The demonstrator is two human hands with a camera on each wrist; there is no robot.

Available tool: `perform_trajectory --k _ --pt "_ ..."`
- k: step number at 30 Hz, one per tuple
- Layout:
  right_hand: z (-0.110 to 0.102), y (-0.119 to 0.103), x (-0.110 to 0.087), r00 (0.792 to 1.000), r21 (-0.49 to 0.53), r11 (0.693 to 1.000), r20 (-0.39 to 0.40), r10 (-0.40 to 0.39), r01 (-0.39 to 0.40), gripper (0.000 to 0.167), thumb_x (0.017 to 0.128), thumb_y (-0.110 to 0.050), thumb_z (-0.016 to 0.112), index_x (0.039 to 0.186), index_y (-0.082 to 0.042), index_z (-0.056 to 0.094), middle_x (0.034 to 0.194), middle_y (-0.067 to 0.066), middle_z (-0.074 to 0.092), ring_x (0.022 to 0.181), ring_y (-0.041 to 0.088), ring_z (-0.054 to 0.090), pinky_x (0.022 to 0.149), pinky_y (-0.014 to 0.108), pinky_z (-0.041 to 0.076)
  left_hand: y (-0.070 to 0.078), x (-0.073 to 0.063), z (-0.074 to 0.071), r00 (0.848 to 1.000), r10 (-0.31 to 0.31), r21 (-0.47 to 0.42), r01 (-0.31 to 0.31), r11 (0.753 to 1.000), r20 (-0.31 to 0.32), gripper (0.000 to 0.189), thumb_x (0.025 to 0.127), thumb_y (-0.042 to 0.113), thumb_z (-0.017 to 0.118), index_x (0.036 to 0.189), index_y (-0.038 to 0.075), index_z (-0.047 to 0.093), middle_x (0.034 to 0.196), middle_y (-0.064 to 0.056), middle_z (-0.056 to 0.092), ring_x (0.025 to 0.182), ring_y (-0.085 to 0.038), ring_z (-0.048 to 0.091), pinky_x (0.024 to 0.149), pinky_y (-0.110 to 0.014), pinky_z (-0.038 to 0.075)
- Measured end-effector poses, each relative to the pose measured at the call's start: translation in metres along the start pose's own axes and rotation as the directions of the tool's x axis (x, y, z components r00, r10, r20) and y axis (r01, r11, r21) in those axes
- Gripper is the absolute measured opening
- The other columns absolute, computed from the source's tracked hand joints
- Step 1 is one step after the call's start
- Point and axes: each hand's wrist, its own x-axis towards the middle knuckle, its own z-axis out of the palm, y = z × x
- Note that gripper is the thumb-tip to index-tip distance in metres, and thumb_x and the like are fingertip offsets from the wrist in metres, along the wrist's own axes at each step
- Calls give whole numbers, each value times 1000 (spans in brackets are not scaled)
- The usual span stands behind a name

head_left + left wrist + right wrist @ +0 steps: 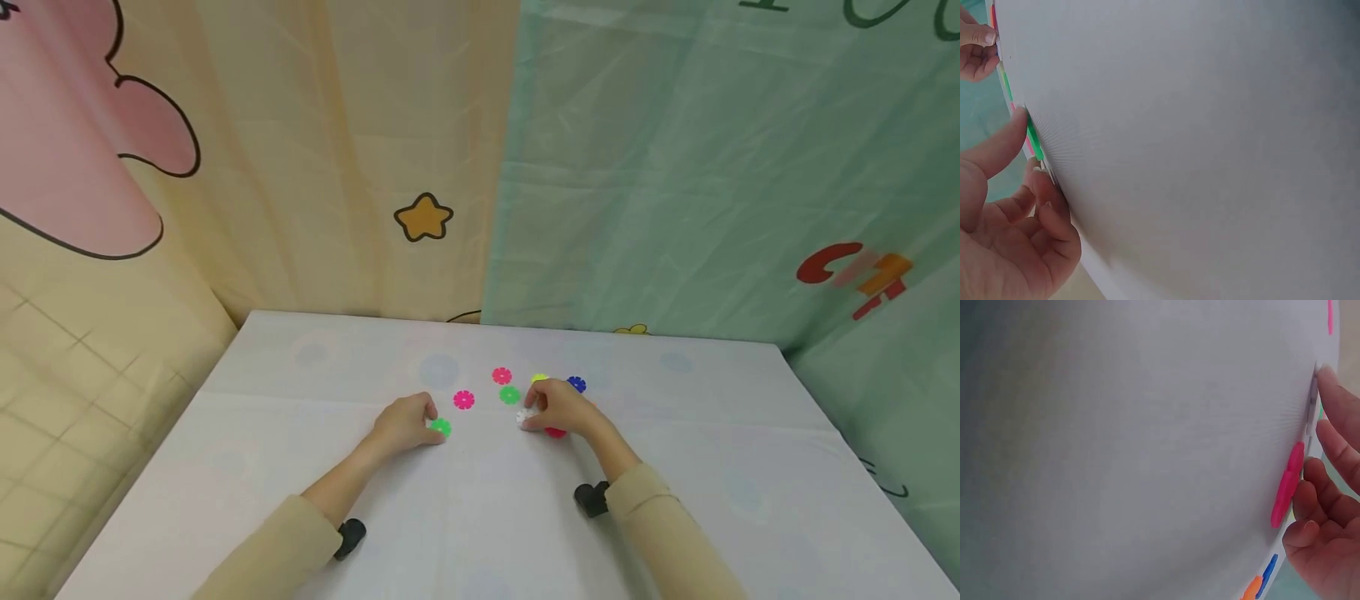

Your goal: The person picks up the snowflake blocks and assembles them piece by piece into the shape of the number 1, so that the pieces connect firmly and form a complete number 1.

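Observation:
Several flower-shaped plastic discs with notched rims lie on a white table (480,517). My left hand (405,423) pinches a green disc (441,427) by its edges between thumb and fingers, low at the tabletop. On the right, my right hand (562,407) holds a white disc (523,415) between thumb and index finger, also close to the cloth. Partly under that hand is a red-pink disc (556,432), seen edge-on in the right wrist view. Between the hands are a pink disc (464,400) and, farther back, another green disc (510,395).
Behind lie a second pink disc (502,376), a partly hidden yellow disc (539,378) and a blue disc (576,383). The right wrist view also shows an orange disc (1251,589). A printed curtain (337,167) hangs along the table's far edge.

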Motion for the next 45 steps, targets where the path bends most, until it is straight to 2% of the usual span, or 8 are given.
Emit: perform_trajectory --k 3,7,19,26,32,36,40,45 --pt "0 0 1 1000 -6 1000 3 -1 1 26 71 -15 82 83 -6 61 70 2 48 69 16 45 61 27 39 2 0 -1 1000 -11 32 11 999 4 29 71 19 81 86 8 59 67 1 50 64 -15 46 57 -28 36" --pt "0 -1 1 1000 15 1000 13 8 -8 27 71 -13 81 82 -7 58 72 3 48 70 17 45 61 27 39 3 1 -1 1000 -8 26 8 1000 0 30 69 18 82 84 8 58 68 1 51 65 -15 47 57 -27 35" --pt "4 -5 2 999 73 997 32 -12 10 29 71 -7 80 84 -8 54 68 1 46 65 15 45 57 26 38 6 0 2 997 69 -54 -71 996 -36 27 69 6 80 80 9 55 65 2 48 61 -13 45 55 -26 34" --pt "1 -9 0 996 187 982 88 13 -29 26 74 -8 78 90 -8 59 65 1 49 56 15 45 52 24 37 7 0 1 996 91 -146 -94 985 -24 24 71 1 77 81 7 57 64 0 47 60 -14 43 57 -26 36" --pt "-1 -12 -2 992 361 929 120 35 -76 24 75 -9 78 92 -6 62 65 2 53 57 14 47 53 23 39 10 -3 0 998 68 -231 -64 971 10 19 73 2 76 83 8 60 68 -1 49 63 -14 45 58 -26 39" --pt "-1 -18 -4 991 474 879 133 -26 -40 25 76 -7 76 96 -1 64 66 2 59 62 15 54 58 25 46 13 -7 -1 997 69 -280 -59 958 25 13 74 4 75 82 6 65 68 -1 50 65 -14 46 59 -26 40" --pt "0 -28 -9 987 545 838 135 -82 -4 25 77 -3 74 100 3 65 67 3 63 67 16 60 65 27 51 17 -13 -2 993 111 -344 -90 935 42 11 76 5 74 85 3 67 69 -1 54 65 -13 51 60 -25 43" --pt "1 -38 -14 985 606 795 149 -83 -24 24 79 0 71 101 6 63 69 4 65 70 17 63 71 29 54 22 -18 -2 987 147 -419 -107 902 63 17 79 7 72 94 0 66 76 -3 56 66 -13 57 62 -26 48"
